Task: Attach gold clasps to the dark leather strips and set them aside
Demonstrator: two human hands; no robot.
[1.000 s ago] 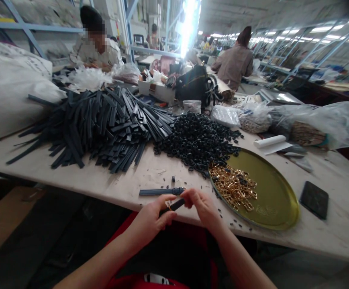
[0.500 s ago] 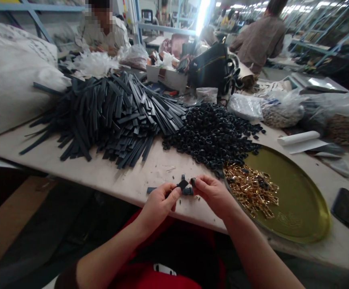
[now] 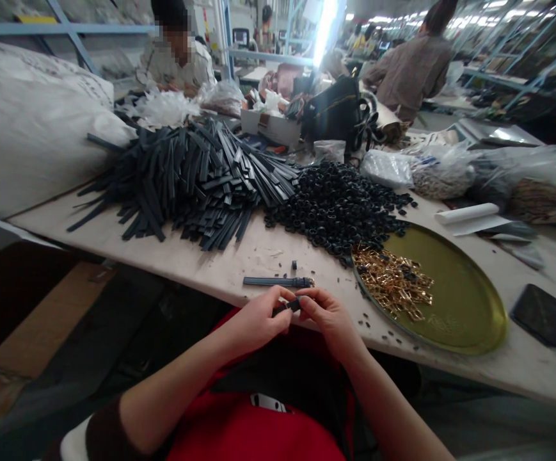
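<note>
A bulky white sack (image 3: 38, 141) lay farthest to the left of the golden oval tray (image 3: 469, 307). Nearer the tray, a thick pile of dark strips (image 3: 186, 179) spread over the table (image 3: 220, 269). Left of the tray, by the near edge, lay a dark strap (image 3: 272, 282), its buckled end toward the tray. The left hand (image 3: 261, 320), also left of the tray, pinched a dark piece (image 3: 293, 305) between thumb and fingers at that edge. Beyond the strap sat a small dark loop (image 3: 293, 264). The right hand (image 3: 323, 317), between the left hand and the tray, gripped the piece's other end; I cannot tell whether it held anything else. A heap of black loops (image 3: 335, 208) reached the tray's far left rim. Gold buckles (image 3: 393, 282) covered the tray's left part. Just right of the tray lay a flat dark slab (image 3: 540, 314).
</note>
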